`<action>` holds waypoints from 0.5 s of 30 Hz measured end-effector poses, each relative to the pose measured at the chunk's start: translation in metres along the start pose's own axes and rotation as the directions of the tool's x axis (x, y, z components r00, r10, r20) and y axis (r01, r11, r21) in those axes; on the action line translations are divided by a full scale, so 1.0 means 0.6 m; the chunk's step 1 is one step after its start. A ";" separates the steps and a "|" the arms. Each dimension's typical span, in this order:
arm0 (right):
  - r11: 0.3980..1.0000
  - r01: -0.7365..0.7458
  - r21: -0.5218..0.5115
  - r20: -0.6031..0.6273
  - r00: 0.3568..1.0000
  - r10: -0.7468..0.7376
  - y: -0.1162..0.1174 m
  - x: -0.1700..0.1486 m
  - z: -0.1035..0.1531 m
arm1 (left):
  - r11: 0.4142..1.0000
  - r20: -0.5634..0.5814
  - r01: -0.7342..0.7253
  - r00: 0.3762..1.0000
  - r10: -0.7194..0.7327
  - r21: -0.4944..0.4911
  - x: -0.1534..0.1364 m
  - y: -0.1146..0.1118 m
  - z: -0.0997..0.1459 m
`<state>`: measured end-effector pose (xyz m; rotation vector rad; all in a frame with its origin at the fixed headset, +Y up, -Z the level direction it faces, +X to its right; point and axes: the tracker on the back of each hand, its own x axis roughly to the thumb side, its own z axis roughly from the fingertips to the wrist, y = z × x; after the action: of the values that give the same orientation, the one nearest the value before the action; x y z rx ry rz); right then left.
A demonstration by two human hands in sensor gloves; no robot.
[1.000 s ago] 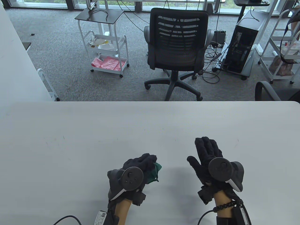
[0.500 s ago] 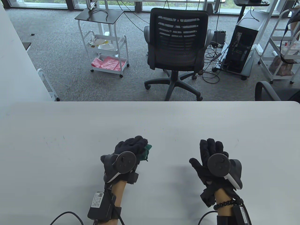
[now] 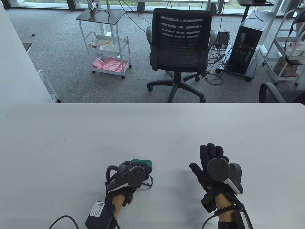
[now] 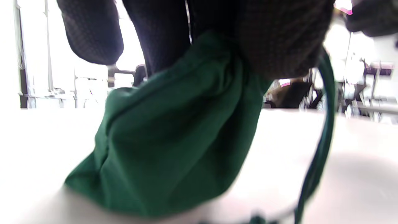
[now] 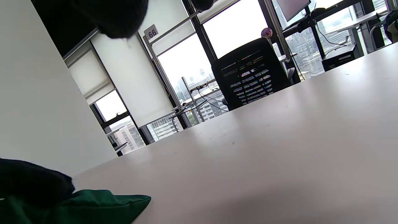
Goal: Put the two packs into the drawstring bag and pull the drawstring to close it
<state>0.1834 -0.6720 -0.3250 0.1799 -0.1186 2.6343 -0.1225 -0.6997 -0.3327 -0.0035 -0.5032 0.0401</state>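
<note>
A dark green drawstring bag (image 3: 142,162) lies bunched on the white table (image 3: 71,143) under my left hand (image 3: 139,169), whose fingers curl over its top and grip it. The left wrist view has the bag (image 4: 174,140) resting on the table beneath the gloved fingers (image 4: 279,40), with its green cord (image 4: 323,140) hanging at the right. A loop of cord (image 3: 150,183) trails beside the left hand. My right hand (image 3: 209,155) hovers flat to the right, fingers straight, holding nothing. The bag's corner (image 5: 105,205) shows low in the right wrist view. No pack is in view.
A black office chair (image 3: 181,47) stands beyond the table's far edge. On the floor behind are a white cart (image 3: 107,47) at the left and a computer tower (image 3: 247,43) at the right. Cables run from both wrists at the near edge.
My left hand has drawn back toward the near edge and turned over, lowering the bag onto the table. The right hand has shifted slightly nearer and stays flat.
</note>
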 end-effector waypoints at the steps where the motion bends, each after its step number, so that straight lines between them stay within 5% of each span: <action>1: 1.000 0.000 0.005 0.002 1.000 0.000 0.001 0.001 0.000 | 0.999 0.014 0.001 1.000 0.000 -0.053 0.001 -0.003 0.004; 6: 1.000 -0.013 0.019 0.007 1.000 0.012 0.004 0.006 0.000 | 0.987 -0.020 -0.140 0.990 0.139 -0.072 -0.018 0.011 0.027; 11: 0.999 -0.026 0.043 0.010 1.000 0.026 0.007 0.008 -0.001 | 0.959 -0.147 -0.246 0.953 0.266 0.142 -0.065 0.041 0.067; 15: 0.997 -0.045 0.058 0.023 0.999 0.044 0.010 0.010 -0.001 | 0.961 -0.315 -0.134 0.926 0.209 0.241 -0.111 0.049 0.096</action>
<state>0.1750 -0.6743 -0.3251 0.2284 -0.0529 2.6823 -0.2093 -0.6735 -0.3149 0.1567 -0.1505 0.2635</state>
